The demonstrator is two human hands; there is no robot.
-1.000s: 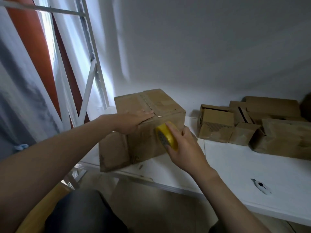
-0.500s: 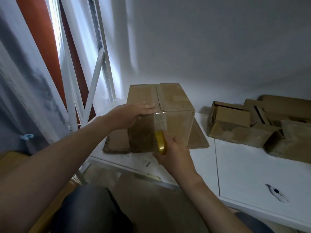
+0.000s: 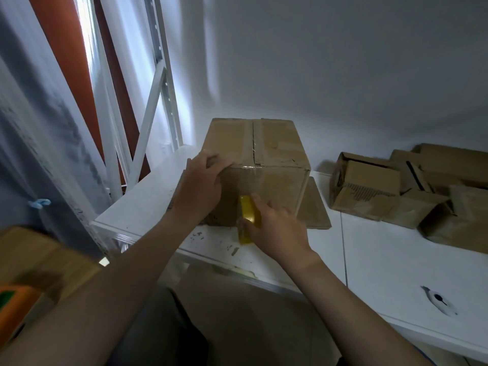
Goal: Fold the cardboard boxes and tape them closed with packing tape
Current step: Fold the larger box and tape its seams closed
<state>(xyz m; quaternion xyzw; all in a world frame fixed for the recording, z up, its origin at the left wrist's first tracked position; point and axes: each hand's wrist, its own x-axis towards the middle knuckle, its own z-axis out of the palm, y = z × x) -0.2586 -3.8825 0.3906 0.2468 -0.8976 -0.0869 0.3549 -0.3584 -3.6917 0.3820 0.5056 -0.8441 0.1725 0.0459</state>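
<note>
Fingers (image 3: 217,160) of the left hand (image 3: 202,187) curl over the near top edge of the cardboard box (image 3: 266,151), which stands on flat cardboard (image 3: 317,213) on the white tabletop (image 3: 383,260). The right hand (image 3: 276,229) grips a yellow tape roll (image 3: 249,215) low against its front. Smaller boxes (image 3: 390,188) lie heaped farther right.

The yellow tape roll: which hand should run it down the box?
Probably the right hand: it grips the yellow tape roll low against the front of the cardboard box, while the left hand steadies its top edge.
</note>
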